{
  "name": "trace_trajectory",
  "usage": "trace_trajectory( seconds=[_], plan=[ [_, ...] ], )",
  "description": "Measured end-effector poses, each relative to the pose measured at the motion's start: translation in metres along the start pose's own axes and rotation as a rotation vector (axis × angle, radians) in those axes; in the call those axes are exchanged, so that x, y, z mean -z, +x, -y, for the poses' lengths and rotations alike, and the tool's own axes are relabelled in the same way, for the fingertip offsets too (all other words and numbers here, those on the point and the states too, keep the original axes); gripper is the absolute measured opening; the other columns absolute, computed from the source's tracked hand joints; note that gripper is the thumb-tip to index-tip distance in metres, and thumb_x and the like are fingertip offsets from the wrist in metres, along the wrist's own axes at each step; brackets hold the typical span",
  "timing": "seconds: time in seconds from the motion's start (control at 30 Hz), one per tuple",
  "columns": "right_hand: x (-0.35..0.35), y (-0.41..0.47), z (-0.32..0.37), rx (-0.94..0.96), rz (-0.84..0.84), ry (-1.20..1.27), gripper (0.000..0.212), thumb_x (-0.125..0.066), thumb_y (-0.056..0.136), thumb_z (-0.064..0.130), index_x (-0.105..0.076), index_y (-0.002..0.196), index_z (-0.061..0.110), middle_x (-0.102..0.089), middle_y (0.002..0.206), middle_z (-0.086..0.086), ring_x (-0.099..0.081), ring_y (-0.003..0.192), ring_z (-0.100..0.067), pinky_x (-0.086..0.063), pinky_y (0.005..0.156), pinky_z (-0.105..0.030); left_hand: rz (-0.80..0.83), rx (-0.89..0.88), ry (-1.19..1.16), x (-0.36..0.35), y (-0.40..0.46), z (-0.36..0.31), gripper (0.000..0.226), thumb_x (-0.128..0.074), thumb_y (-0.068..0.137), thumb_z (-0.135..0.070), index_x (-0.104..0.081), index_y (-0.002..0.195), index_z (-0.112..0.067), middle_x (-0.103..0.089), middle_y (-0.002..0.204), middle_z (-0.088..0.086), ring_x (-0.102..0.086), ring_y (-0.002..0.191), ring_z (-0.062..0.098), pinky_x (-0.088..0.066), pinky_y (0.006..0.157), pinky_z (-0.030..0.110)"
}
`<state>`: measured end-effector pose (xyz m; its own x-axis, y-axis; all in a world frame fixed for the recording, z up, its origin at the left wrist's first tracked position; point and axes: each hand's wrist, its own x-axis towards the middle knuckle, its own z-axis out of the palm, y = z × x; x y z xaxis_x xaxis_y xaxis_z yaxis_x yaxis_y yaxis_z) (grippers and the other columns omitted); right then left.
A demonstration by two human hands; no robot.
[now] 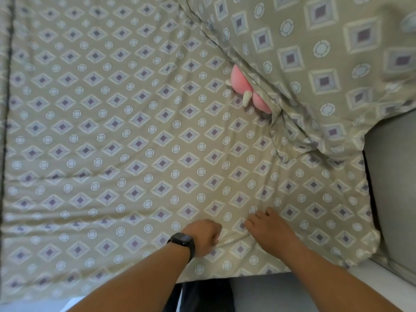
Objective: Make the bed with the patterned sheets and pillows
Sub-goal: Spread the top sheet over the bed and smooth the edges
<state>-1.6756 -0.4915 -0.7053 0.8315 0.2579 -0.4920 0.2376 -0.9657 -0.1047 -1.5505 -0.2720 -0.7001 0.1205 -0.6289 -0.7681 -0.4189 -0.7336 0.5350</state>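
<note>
head view: near the bed's near edge, left hand [206,236] bunches the patterned sheet [117,136] to pull wrinkles out, right hand [267,228] pressing flat, fingers straight, to anchor it.

Grey floor [391,176] beside the bed, daylit.

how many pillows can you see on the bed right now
1. A single patterned pillow lies at the upper right of the bed, partly covering a pink plush toy. More pillows could sit beyond the frame's edges.
</note>
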Motion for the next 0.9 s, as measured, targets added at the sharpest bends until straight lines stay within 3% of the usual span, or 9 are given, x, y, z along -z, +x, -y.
trace_trajectory(
  seconds=[0.1, 0.23, 0.33, 0.4, 0.5, 0.6, 0.73, 0.83, 0.9],
  plan=[
    [0.000, -0.003, 0.013, -0.122, -0.032, 0.045, 0.035, -0.081, 0.051, 0.006, -0.065, 0.081, 0.017, -0.059, 0.076, -0.003, -0.058, 0.067, -0.026, -0.047, 0.059, -0.041, -0.126, -0.085, -0.032, -0.010, -0.014, 0.009, 0.003, -0.049, 0.098, -0.019, -0.050, 0.098, -0.021, -0.054, 0.102, -0.001, -0.053, 0.090, 0.025, -0.046, 0.079, 0.038],
    [-0.006, -0.014, 0.038, -0.233, -0.044, 0.081, 0.036, -0.081, 0.067, 0.015, -0.063, 0.098, 0.014, -0.061, 0.090, -0.008, -0.058, 0.074, -0.030, -0.050, 0.065, -0.044, -0.203, -0.091, 0.132, -0.051, -0.057, 0.044, 0.046, -0.052, 0.096, -0.048, -0.043, 0.136, -0.025, -0.048, 0.132, -0.003, -0.055, 0.110, 0.022, -0.051, 0.090, 0.036],
    [-0.017, -0.022, 0.052, -0.076, -0.008, 0.099, 0.036, -0.068, 0.085, 0.047, -0.060, 0.106, 0.019, -0.062, 0.102, -0.003, -0.059, 0.081, -0.027, -0.049, 0.071, -0.043, -0.181, -0.155, 0.373, -0.080, -0.076, 0.060, 0.067, -0.075, 0.075, -0.055, -0.050, 0.130, -0.026, -0.057, 0.126, -0.003, -0.064, 0.099, 0.019, -0.060, 0.073, 0.032],
    [-0.022, -0.033, 0.055, -0.002, 0.018, 0.100, 0.044, -0.069, 0.082, 0.055, -0.061, 0.108, 0.020, -0.062, 0.108, -0.002, -0.061, 0.086, -0.027, -0.051, 0.073, -0.042, -0.223, -0.163, 0.434, -0.092, -0.077, 0.056, 0.070, -0.087, 0.062, -0.046, -0.055, 0.120, -0.026, -0.060, 0.115, -0.004, -0.066, 0.086, 0.017, -0.058, 0.061, 0.029],
    [-0.024, -0.051, 0.049, 0.089, 0.044, 0.049, 0.059, -0.078, 0.072, 0.056, -0.062, 0.116, 0.019, -0.061, 0.108, -0.004, -0.061, 0.088, -0.027, -0.052, 0.073, -0.044, -0.266, -0.203, 0.471, -0.097, -0.071, 0.043, 0.063, -0.089, 0.063, -0.036, -0.056, 0.116, -0.025, -0.062, 0.110, -0.002, -0.066, 0.082, 0.020, -0.057, 0.063, 0.032],
    [-0.028, -0.068, 0.040, 0.167, 0.092, -0.024, 0.051, -0.080, 0.071, 0.038, -0.062, 0.112, 0.015, -0.063, 0.110, -0.008, -0.061, 0.088, -0.030, -0.051, 0.075, -0.047, -0.214, -0.215, 0.546, -0.098, -0.062, 0.028, 0.051, -0.086, 0.068, -0.028, -0.060, 0.112, -0.023, -0.065, 0.100, -0.001, -0.064, 0.077, 0.022, -0.056, 0.065, 0.035],
    [-0.032, -0.078, 0.045, 0.145, -0.025, -0.052, 0.026, -0.069, 0.062, 0.008, -0.068, 0.088, 0.012, -0.064, 0.084, -0.008, -0.060, 0.072, -0.029, -0.051, 0.066, -0.040, -0.021, -0.135, 0.570, -0.102, -0.059, 0.008, 0.039, -0.056, 0.093, -0.009, -0.050, 0.131, -0.014, -0.057, 0.122, 0.009, -0.060, 0.100, 0.033, -0.049, 0.089, 0.044],
    [-0.042, -0.094, 0.047, 0.100, -0.077, 0.005, 0.024, -0.061, 0.062, 0.004, -0.066, 0.083, 0.014, -0.061, 0.077, -0.006, -0.058, 0.067, -0.027, -0.050, 0.065, -0.037, 0.054, -0.074, 0.509, -0.111, -0.062, -0.003, 0.037, -0.055, 0.095, -0.011, -0.045, 0.130, -0.013, -0.053, 0.123, 0.010, -0.059, 0.100, 0.033, -0.046, 0.084, 0.044],
    [-0.047, -0.101, 0.048, 0.027, -0.059, 0.045, 0.028, -0.067, 0.057, 0.000, -0.065, 0.081, 0.016, -0.061, 0.077, -0.004, -0.057, 0.066, -0.025, -0.047, 0.065, -0.036, 0.066, -0.047, 0.455, -0.112, -0.063, -0.008, 0.035, -0.056, 0.096, -0.014, -0.045, 0.129, -0.016, -0.053, 0.124, 0.008, -0.059, 0.102, 0.032, -0.047, 0.084, 0.042]
  ],
)
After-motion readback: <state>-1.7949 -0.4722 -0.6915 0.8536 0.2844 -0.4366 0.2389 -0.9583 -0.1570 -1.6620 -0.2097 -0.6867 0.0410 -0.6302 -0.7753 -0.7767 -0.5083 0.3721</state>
